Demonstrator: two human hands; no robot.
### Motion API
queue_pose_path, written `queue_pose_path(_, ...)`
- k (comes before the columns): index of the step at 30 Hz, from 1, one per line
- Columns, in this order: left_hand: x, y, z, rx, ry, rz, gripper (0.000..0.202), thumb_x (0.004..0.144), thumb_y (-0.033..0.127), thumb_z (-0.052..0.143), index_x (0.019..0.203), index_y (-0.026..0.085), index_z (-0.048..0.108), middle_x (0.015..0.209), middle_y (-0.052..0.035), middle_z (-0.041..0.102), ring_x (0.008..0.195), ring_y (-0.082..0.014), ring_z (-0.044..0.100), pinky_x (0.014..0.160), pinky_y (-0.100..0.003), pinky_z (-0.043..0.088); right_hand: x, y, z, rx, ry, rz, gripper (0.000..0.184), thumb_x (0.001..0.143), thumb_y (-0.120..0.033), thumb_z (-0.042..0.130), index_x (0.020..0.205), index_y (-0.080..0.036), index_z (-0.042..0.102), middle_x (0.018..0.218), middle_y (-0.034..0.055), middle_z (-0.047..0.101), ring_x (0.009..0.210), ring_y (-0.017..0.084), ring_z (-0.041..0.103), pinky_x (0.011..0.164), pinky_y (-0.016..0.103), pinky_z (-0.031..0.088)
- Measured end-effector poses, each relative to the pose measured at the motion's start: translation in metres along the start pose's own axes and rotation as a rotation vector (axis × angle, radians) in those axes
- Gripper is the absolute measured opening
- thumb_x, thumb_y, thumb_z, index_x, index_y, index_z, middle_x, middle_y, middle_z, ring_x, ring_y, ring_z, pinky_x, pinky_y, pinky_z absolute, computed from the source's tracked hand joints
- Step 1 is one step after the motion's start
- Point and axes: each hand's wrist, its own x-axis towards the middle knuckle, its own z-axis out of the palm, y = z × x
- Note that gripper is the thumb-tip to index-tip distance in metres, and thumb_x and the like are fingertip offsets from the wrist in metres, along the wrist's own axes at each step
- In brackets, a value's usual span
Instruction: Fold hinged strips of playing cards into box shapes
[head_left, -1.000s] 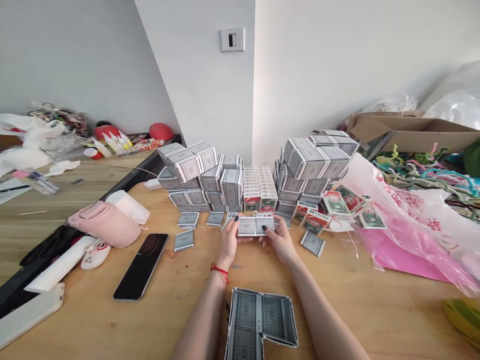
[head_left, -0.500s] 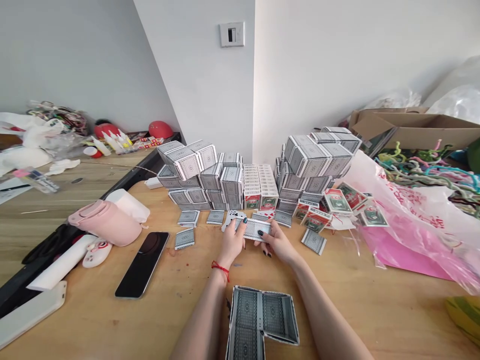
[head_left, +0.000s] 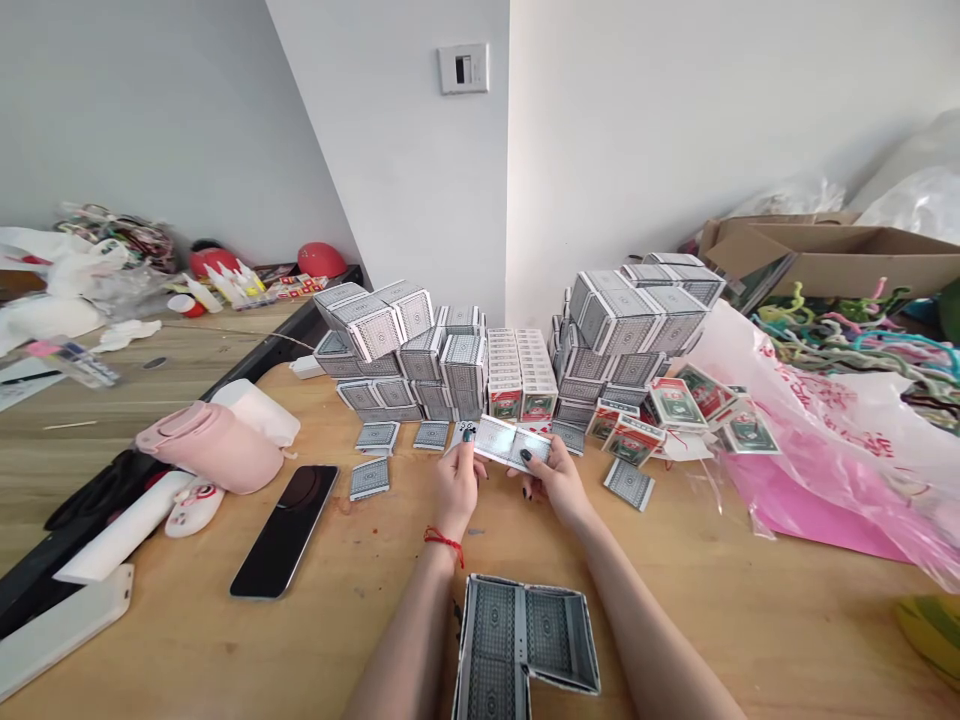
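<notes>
In front of me is a short strip of patterned playing cards (head_left: 496,439), grey backs up, with what looks like folded edges. My right hand (head_left: 556,482) pinches its right end, thumb on top and fingers underneath. My left hand (head_left: 457,485), wearing a red cord bracelet, is closed at the strip's left end, with the thumb along the edge. Behind the left thumb, part of a club card (head_left: 463,431) shows. Between my forearms lies an L-shaped, open-topped piece built of cards (head_left: 491,630). Folded cards (head_left: 370,478) lie left of the hands, and another folded card (head_left: 628,484) lies right.
Stacked card blocks stand at the back left (head_left: 409,350) and back right (head_left: 630,320), with card boxes (head_left: 521,370) between. Loose card boxes (head_left: 634,438) and a pink plastic bag (head_left: 810,440) lie right. A phone (head_left: 285,530) and a pink cup (head_left: 217,445) are left.
The strip has tilted, its left end raised, and shifted slightly right. My left thumb has slid from on top of the strip to its left edge. The right hand keeps its pinch.
</notes>
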Motion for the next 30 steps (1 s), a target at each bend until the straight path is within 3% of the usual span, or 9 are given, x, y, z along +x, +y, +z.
queue_pose_path(4,0.005,-0.001,-0.007,0.447,0.201,0.208,0.018,0.079,0.031,0.05,0.081,0.018,0.062,0.086,-0.0089,0.061,0.089,-0.0227,0.053,0.08,-0.035,0.039,0.006,0.005,-0.006,0.061,0.144,-0.036,0.038,0.07,-0.043,0.062,0.086,-0.024,0.035,0.055,-0.0071,0.058,0.035,0.01,0.048,0.035,0.021,0.037)
queue_pose_path(6,0.005,-0.001,-0.008,0.63,0.224,0.202,0.027,0.072,0.03,0.058,0.095,0.018,0.062,0.102,-0.0121,0.056,0.099,-0.0278,0.048,0.086,-0.041,0.035,0.009,0.009,-0.009,0.08,0.203,-0.04,0.037,0.069,-0.044,0.062,0.085,-0.024,0.037,0.056,-0.0079,0.056,0.035,0.01,0.048,0.035,0.022,0.039)
queue_pose_path(9,0.004,-0.003,-0.005,0.778,0.177,0.1,0.038,0.068,0.035,0.062,0.103,0.019,0.06,0.11,-0.0138,0.052,0.1,-0.0322,0.044,0.082,-0.045,0.034,0.01,0.012,-0.01,0.099,0.234,-0.029,0.036,0.067,-0.044,0.063,0.084,-0.024,0.039,0.058,-0.0083,0.054,0.036,0.009,0.049,0.035,0.023,0.041)
queue_pose_path(14,0.003,-0.006,-0.002,0.799,0.164,0.044,0.039,0.07,0.035,0.06,0.105,0.019,0.058,0.108,-0.0125,0.053,0.102,-0.0322,0.045,0.08,-0.044,0.035,0.009,0.011,-0.009,0.135,0.223,-0.022,0.036,0.066,-0.041,0.065,0.084,-0.023,0.039,0.059,-0.0074,0.054,0.041,0.01,0.053,0.036,0.022,0.043)
queue_pose_path(23,0.006,-0.007,-0.003,0.745,0.166,0.08,0.047,0.065,0.034,0.066,0.107,0.018,0.053,0.103,-0.0134,0.057,0.099,-0.033,0.047,0.079,-0.045,0.037,0.008,0.008,-0.01,0.216,0.21,0.005,0.033,0.068,-0.042,0.064,0.084,-0.023,0.042,0.067,-0.0048,0.056,0.049,0.013,0.06,0.039,0.026,0.05)
queue_pose_path(30,0.003,-0.002,-0.002,0.682,0.191,0.095,0.043,0.066,0.026,0.064,0.107,0.02,0.052,0.104,-0.0127,0.057,0.101,-0.0337,0.046,0.079,-0.046,0.036,0.011,0.011,-0.014,0.353,0.299,0.008,0.03,0.067,-0.041,0.065,0.083,-0.022,0.047,0.073,-0.0004,0.06,0.061,0.02,0.064,0.042,0.032,0.054)
